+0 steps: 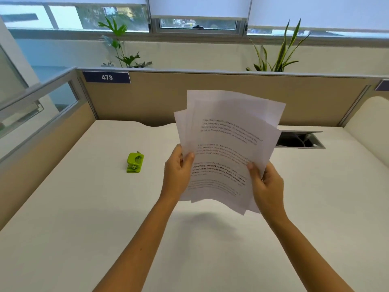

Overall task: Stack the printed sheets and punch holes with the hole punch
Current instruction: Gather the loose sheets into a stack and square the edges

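Several printed sheets (227, 144) are held up in the air above the white desk (84, 207), fanned out and uneven at their edges, with text facing me. My left hand (179, 173) grips their lower left edge, thumb on the front. My right hand (266, 184) grips the lower right edge the same way. A small green hole punch (135, 162) sits on the desk to the left of the sheets, apart from both hands.
Beige partition walls (210, 98) enclose the desk at the back and left, with a sign reading 473 (107, 77). An open cable slot (300, 140) lies at the back right. Plants (275, 53) stand behind the partition.
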A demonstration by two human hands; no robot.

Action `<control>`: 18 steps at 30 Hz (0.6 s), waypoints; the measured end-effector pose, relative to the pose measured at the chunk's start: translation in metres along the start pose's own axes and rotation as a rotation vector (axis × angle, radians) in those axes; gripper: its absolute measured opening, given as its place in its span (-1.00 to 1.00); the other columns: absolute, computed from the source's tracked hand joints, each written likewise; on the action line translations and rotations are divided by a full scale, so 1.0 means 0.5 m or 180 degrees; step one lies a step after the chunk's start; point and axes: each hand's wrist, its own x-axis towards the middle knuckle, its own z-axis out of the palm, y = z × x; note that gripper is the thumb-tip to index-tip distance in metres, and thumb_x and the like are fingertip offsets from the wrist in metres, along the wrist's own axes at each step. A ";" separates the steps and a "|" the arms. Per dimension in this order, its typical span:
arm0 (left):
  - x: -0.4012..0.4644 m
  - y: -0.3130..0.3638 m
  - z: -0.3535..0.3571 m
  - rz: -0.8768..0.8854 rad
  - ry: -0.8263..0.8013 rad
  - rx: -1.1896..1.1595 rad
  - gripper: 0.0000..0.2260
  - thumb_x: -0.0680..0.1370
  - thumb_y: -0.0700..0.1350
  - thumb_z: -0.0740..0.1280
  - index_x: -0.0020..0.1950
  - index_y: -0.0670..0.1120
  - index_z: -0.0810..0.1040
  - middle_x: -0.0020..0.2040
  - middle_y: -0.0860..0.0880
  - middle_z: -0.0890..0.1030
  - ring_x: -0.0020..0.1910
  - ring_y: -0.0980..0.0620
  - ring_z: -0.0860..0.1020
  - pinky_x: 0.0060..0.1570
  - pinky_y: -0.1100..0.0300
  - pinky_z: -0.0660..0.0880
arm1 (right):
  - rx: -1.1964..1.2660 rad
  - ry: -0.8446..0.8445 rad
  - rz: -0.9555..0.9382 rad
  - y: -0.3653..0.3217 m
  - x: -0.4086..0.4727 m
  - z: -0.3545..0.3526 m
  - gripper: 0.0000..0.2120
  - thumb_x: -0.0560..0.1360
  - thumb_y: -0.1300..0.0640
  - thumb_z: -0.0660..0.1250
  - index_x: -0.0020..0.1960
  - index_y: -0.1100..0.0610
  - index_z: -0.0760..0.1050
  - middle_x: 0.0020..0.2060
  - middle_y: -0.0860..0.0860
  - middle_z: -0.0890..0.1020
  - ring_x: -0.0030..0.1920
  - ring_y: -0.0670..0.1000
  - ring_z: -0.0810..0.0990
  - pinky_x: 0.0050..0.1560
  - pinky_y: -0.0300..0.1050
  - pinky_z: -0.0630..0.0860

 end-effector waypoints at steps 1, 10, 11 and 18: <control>-0.003 0.001 0.003 0.0051 0.0009 -0.0013 -0.88 0.53 0.11 0.20 0.00 0.36 0.39 -0.03 0.20 0.60 -0.08 0.07 0.63 -0.21 0.26 0.62 | 0.0061 0.0051 -0.0020 -0.003 -0.004 0.002 -0.89 0.54 -0.02 0.18 0.01 -0.15 0.45 -0.10 -0.22 0.60 -0.14 -0.09 0.63 -0.30 -0.32 0.57; -0.061 -0.100 0.026 -0.0390 -0.0217 -0.0152 -0.88 0.58 -0.04 0.23 0.10 0.12 0.47 0.07 0.12 0.62 0.04 0.06 0.61 -0.11 0.30 0.60 | 0.0373 -0.0040 0.0896 0.099 -0.066 0.008 -0.76 0.57 0.15 0.25 0.23 -0.03 0.42 0.09 -0.03 0.61 0.10 0.06 0.59 0.00 -0.04 0.62; -0.059 -0.099 0.027 -0.0405 -0.0206 -0.0148 -0.88 0.59 -0.05 0.22 0.07 0.14 0.48 0.06 0.12 0.62 0.03 0.06 0.61 -0.12 0.30 0.60 | 0.0358 -0.0047 0.0878 0.096 -0.066 0.012 -0.77 0.58 0.16 0.23 0.18 -0.09 0.44 0.06 -0.06 0.62 0.08 0.04 0.60 -0.03 -0.08 0.63; -0.040 -0.083 0.022 -0.0369 -0.0186 -0.0255 -0.88 0.57 0.05 0.23 0.07 0.21 0.47 0.04 0.18 0.62 -0.02 0.15 0.61 -0.21 0.34 0.58 | 0.0485 -0.0083 0.0735 0.085 -0.052 0.014 -0.78 0.58 0.09 0.22 0.18 -0.16 0.46 0.03 -0.14 0.63 -0.01 -0.07 0.63 -0.19 -0.21 0.65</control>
